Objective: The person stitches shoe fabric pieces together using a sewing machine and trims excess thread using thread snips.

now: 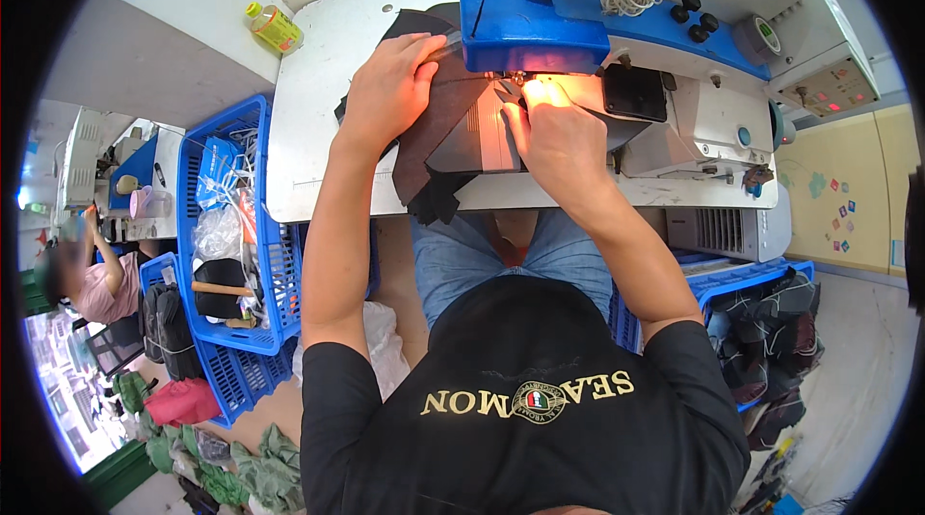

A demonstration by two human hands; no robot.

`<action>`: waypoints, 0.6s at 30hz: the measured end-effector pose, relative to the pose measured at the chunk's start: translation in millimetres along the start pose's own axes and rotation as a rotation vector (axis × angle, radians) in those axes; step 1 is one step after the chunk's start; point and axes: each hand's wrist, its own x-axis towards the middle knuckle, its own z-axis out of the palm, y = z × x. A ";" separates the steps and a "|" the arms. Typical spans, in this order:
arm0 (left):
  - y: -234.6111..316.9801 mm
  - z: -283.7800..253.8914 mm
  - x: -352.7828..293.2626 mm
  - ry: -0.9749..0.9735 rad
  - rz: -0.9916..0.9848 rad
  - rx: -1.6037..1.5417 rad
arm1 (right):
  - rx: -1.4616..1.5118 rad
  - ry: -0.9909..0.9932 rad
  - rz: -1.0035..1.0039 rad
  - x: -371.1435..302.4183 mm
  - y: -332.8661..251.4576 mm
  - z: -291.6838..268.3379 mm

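Pieces of dark grey and brownish fabric lie across the white sewing table, partly under the blue head of a sewing machine. My left hand rests on the fabric's left part, fingers stretched out and thumb apart. Close to the lit needle area, my right hand is closed, thumb and forefinger near each other. A small dark pointed thing shows by its fingertips, too small to name. The fabric's near end hangs over the table's front edge above my lap.
A yellow-green bottle lies at the table's back left. Blue plastic baskets with bags and a hammer-like tool stand at left. Another basket with dark bundles is at right. A person sits far left.
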 end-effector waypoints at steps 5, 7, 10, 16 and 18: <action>0.0 0.4 -6.7 0.046 -0.022 -0.032 | 0.010 0.071 0.000 8.7 -7.9 0.3; 0.9 -1.2 -7.8 0.061 -0.003 -0.043 | 0.011 0.060 0.013 10.5 -9.9 -1.4; -0.6 -17.7 -15.2 0.033 0.004 0.032 | -0.004 -0.063 0.008 7.1 -5.7 -7.6; -78.4 -20.8 -68.0 0.099 -0.170 0.038 | 0.619 -0.161 -0.069 -35.7 -7.6 -47.5; -109.6 6.2 -96.1 -0.044 -0.278 0.024 | 0.687 -0.211 -0.196 -43.4 -8.6 -41.6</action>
